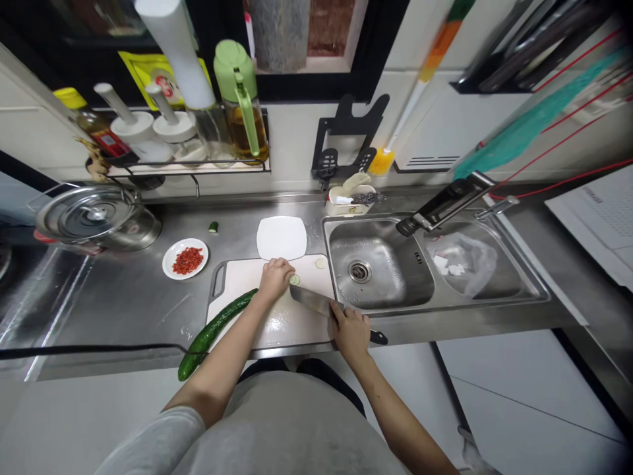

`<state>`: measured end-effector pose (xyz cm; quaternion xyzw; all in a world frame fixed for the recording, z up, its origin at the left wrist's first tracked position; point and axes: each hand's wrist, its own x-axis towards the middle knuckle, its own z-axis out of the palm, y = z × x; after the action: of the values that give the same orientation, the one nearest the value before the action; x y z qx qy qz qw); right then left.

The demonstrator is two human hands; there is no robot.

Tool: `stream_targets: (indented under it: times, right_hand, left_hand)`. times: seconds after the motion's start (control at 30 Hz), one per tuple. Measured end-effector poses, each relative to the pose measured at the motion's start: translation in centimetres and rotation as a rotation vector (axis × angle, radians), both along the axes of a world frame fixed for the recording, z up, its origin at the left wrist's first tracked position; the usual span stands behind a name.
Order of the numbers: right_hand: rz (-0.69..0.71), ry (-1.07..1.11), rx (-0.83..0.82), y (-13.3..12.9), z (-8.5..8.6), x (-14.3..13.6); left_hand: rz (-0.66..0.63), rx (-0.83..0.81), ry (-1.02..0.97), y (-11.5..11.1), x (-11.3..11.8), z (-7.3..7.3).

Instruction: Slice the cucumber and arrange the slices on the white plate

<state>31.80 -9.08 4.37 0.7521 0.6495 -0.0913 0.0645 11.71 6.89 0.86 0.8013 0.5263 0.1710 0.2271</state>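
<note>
A long green cucumber (215, 333) lies slanting across the left part of the white cutting board (277, 330), its near end past the counter's edge. My left hand (275, 280) is closed over its far part, which my wrist and fingers hide. A pale round cut face (295, 280) shows at my fingertips; whether it is the cucumber's end or a loose slice, I cannot tell. In my right hand (352, 333) is a kitchen knife (311, 300), its blade tip beside that cut face. One thin cucumber slice (320, 263) lies at the board's far right corner.
A white square plate (281, 237) touches the board's far side. Left stand a plate of chopped red pieces (188, 260), a cucumber stub (213, 227) and a lidded steel pot (109, 221). The sink (380, 264) borders the right. A dark cable (99, 349) crosses the counter.
</note>
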Motion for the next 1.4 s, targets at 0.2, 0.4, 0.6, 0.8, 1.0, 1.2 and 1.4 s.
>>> stream_targets:
  times: [0.2,0.4,0.6,0.8,1.0,1.2,1.4]
  right_hand:
    - [-0.112,0.208,0.018,0.4,0.0,-0.3]
    - [-0.18,0.398,-0.068,1.3,0.0,-1.9]
    - [-0.094,0.427,-0.14,2.7,1.1,-4.4]
    - [0.074,0.379,-0.311,3.7,3.4,-8.1]
    - [0.179,0.367,-0.376,3.9,4.6,-10.8]
    - [0.212,0.345,-0.393,3.7,5.0,-10.9]
    - [0.215,0.34,-0.412,3.8,5.3,-10.5]
  left_hand:
    - [0.308,0.086,-0.174,-1.4,-6.1,0.3]
    - [0.239,0.082,-0.079,-4.2,-12.4,0.1]
    - [0.065,0.044,-0.096,-5.7,-13.5,0.3]
    - [-0.053,0.097,-0.123,-6.3,-13.2,0.2]
    - [-0.06,0.089,-0.081,-6.8,-13.1,-0.4]
    - [-0.046,0.111,-0.027,-7.6,-12.4,-0.7]
    - [-0.061,0.105,-0.023,-7.3,-12.5,-0.4]
